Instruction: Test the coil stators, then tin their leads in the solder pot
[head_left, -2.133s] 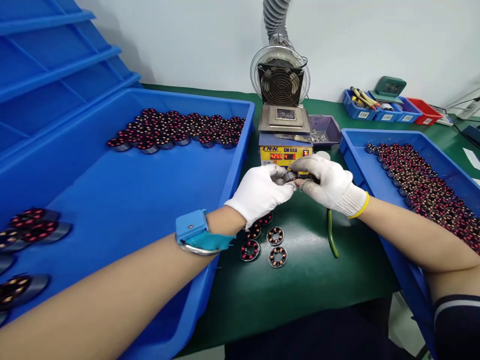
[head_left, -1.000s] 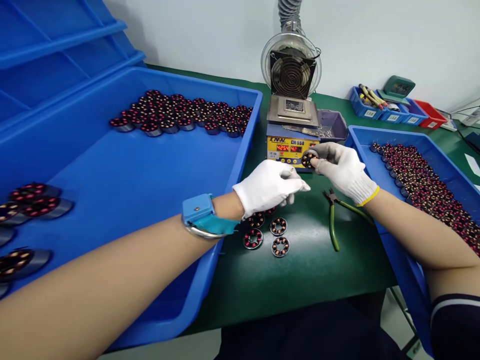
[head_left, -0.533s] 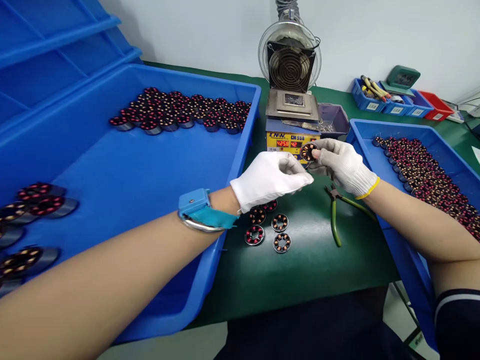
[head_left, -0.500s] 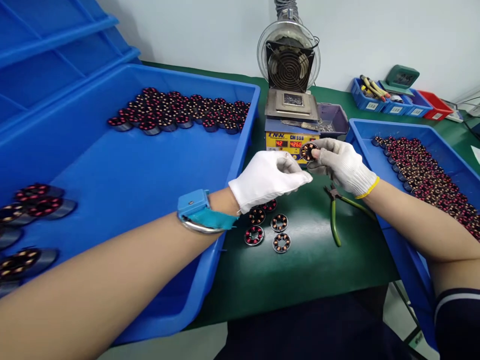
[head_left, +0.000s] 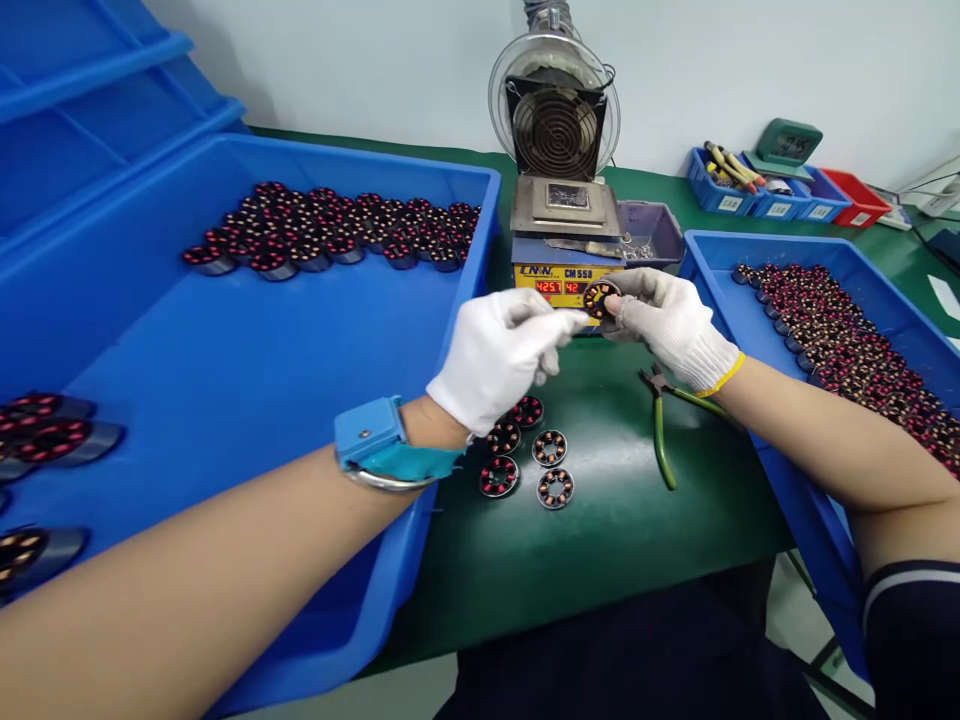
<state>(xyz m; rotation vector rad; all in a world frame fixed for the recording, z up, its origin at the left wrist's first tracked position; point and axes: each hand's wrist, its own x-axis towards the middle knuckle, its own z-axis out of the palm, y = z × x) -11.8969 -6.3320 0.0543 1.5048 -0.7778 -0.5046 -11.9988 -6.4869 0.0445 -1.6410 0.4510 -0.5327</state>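
Stator: round; copper coils ringed.

Round copper-wound stator, held upright

- I count two gloved hands: my left hand and my right hand.
- One wound stator is pinched in my right hand's fingertips.
- Five loose stators lie on the green mat under my left hand, one half hidden.
- Two big blue trays: the left tray and the right tray, each with a crowd of stators too dense for me to count.
- One solder pot, one fan behind it.
- One pair of green-handled cutters.
- One blue wrist strap.
- Three small bins at the back: two blue, one red.
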